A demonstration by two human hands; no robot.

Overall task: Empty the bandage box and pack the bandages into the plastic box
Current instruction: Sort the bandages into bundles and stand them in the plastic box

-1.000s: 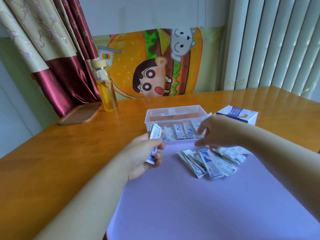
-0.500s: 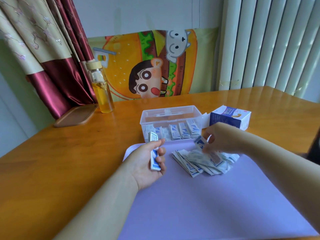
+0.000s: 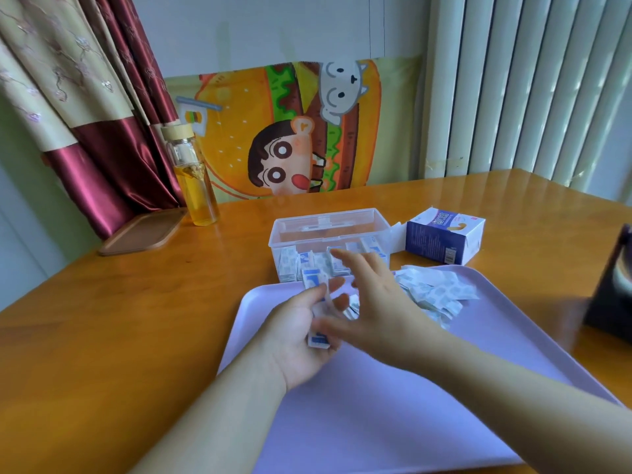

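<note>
Right hand [image 3: 376, 302] swung from the pile [image 3: 441, 295] — to the held stack [image 3: 314, 280].

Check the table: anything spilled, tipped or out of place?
Nothing damaged. The bandage box lies flap-open right of the plastic box, and loose bandages lie heaped on the purple tray, untidy but expected mid-job.

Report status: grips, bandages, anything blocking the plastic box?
Left grip holds bandage stack; right grip open, fingers spread over it. Loose bandages piled on purple tray, some already in plastic box. Nothing seen blocking it.
</note>
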